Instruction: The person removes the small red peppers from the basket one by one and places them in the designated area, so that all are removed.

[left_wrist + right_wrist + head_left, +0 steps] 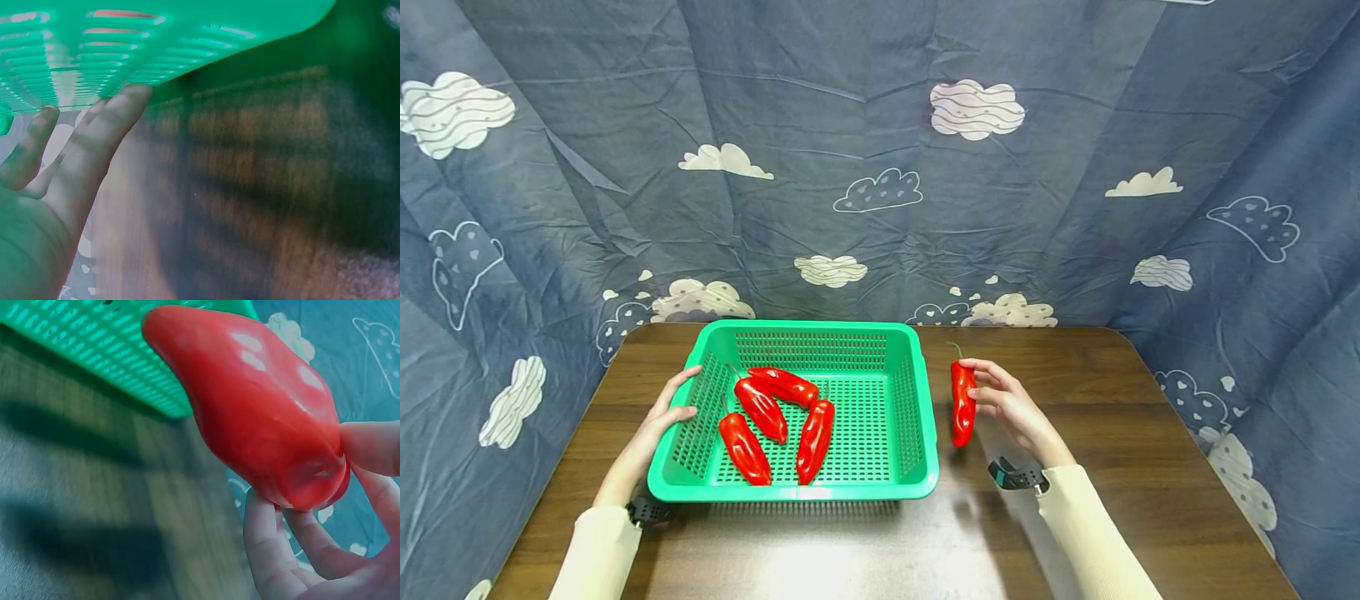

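Note:
A green plastic basket (pixel 872 492) stands on the table with several glossy red peppers inside, among them one pepper (pixel 816 442) near its middle. My left hand (pixel 658 421) holds the basket's left rim, two digits lying over the edge. In the left wrist view, other fingers (pixel 103 137) extend along the slotted outer wall. To the right of the basket, my right hand (pixel 1011 408) pinches another red pepper (pixel 963 404) near its stem end. The pepper is raised above the table, its thin green stem pointing away and its tip (pixel 162 328) towards me.
The brown wooden table (pixel 1090 400) extends right of the basket and in front of it. A blue-grey curtain (pixel 880 242) printed with clouds hangs behind the table and along both sides. Dark shadows fall on the wood beneath the right hand.

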### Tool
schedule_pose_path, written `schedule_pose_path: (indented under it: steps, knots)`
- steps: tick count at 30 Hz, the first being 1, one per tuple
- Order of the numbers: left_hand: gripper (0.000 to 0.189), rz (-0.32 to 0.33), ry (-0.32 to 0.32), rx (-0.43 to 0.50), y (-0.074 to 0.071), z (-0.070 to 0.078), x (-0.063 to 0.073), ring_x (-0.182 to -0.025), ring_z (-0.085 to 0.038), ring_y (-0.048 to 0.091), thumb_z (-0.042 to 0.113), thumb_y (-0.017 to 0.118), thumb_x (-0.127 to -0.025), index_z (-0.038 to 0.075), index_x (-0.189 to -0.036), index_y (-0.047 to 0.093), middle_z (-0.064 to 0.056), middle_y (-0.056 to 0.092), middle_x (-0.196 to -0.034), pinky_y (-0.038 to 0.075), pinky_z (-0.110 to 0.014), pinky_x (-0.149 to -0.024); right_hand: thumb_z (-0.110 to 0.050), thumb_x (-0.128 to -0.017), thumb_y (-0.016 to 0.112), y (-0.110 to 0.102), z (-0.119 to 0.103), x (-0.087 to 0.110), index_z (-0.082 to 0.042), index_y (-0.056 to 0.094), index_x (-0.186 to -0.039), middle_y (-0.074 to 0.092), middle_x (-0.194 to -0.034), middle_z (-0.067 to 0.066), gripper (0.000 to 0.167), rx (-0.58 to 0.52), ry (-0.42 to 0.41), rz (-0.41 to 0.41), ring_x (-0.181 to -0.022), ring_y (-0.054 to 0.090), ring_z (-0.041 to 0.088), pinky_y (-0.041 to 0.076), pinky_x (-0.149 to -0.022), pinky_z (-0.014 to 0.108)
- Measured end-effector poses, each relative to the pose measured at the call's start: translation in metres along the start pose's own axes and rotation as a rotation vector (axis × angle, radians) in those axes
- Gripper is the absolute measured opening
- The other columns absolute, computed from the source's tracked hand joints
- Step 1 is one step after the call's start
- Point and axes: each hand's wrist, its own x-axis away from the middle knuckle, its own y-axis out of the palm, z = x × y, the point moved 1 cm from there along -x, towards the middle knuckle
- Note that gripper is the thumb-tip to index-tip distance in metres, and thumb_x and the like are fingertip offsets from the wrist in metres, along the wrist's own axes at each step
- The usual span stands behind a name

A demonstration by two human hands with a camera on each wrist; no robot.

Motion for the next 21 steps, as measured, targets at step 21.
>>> schedule_pose_path:
  steps: [21]
  knots:
    - [0.062,0.004,0.010,0.003,0.000,-0.001,-0.002,-0.124,-0.018,0.027,0.012,0.042,-0.096,0.023,-0.153,0.019,-0.009,0.009,-0.155,0.026,-0.044,-0.095,0.006,-0.087,0.050,-0.016,0.037,-0.004,0.006,0.040,-0.136,0.048,-0.118,0.016,0.050,0.044,0.082,0.064,-0.090,0.056,0.017,0.048,-0.078,0.038]
